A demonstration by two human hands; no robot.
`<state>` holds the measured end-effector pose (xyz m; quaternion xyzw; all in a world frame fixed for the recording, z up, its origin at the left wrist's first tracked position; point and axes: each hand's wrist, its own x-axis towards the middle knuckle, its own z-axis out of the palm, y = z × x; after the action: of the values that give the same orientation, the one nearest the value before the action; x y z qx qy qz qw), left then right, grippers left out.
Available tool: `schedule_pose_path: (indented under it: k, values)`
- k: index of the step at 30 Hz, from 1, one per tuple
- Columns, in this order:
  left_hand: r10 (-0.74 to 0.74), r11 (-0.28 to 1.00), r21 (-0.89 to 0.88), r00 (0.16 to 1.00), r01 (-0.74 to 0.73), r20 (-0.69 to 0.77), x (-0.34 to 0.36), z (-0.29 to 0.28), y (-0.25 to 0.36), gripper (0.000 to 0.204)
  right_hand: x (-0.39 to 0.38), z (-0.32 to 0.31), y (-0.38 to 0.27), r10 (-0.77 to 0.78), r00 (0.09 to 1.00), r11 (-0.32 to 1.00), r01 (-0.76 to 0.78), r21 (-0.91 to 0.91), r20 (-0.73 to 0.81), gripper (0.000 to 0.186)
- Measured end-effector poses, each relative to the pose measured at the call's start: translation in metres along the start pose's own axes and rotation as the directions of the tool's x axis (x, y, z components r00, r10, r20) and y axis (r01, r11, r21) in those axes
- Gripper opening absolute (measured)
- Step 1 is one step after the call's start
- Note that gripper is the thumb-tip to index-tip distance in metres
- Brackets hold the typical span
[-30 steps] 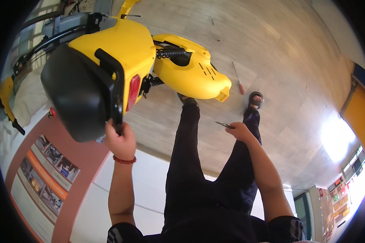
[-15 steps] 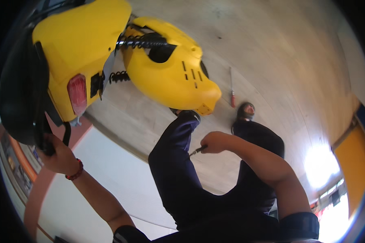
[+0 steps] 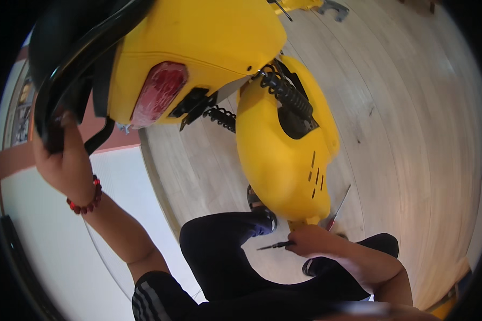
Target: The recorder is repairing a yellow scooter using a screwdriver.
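Note:
A yellow scooter's rear body fills the upper left, with a red tail light. My left hand is wrapped round the black grab rail at its back. Below the body hangs a yellow rear fender cover, next to a black coil-spring shock absorber. My right hand is closed on a slim black hand tool with a narrow tip, which points left. This hand is at the lower end of the fender cover; I cannot tell whether they touch.
A screwdriver with a red handle lies on the wood-look floor, right of the fender cover. My bent knees are below it. A white panel stands at the left. Another yellow part shows at the top edge.
My view has shifted, so the scooter appears larger and further right. My right hand, with the tool, is now close to the fender cover's lower end. My left hand stays on the grab rail.

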<state>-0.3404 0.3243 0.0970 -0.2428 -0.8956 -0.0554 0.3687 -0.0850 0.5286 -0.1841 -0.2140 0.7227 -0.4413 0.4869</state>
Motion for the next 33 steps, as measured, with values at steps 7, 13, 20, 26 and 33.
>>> schedule_pose_path:
  k: [7,13,20,26,33]
  values:
    - [-0.033,0.998,0.045,0.992,0.039,-0.122,-0.003,0.007,0.011,0.017,0.006,-0.016,0.006,-0.087,0.974,0.996,0.09,-0.003,0.211,0.037]
    - [-0.067,0.995,0.067,0.991,0.075,-0.116,0.004,0.003,0.018,0.02,0.001,-0.024,0.003,-0.068,0.977,0.997,0.06,0.045,0.205,0.042]
    - [-0.012,0.975,0.217,0.991,0.041,-0.136,-0.001,0.005,0.008,0.028,-0.002,-0.029,0.006,-0.019,0.962,0.987,-0.026,0.161,0.274,0.04]
    - [0.173,0.977,0.182,0.915,-0.113,-0.364,-0.003,-0.001,0.0,0.048,0.003,-0.022,0.004,-0.085,0.963,0.986,0.045,0.16,0.254,0.038]
    - [0.47,0.881,0.103,0.829,-0.461,-0.304,-0.047,0.051,0.035,0.032,0.001,-0.028,0.001,-0.018,0.95,0.984,-0.039,0.176,0.311,0.037]
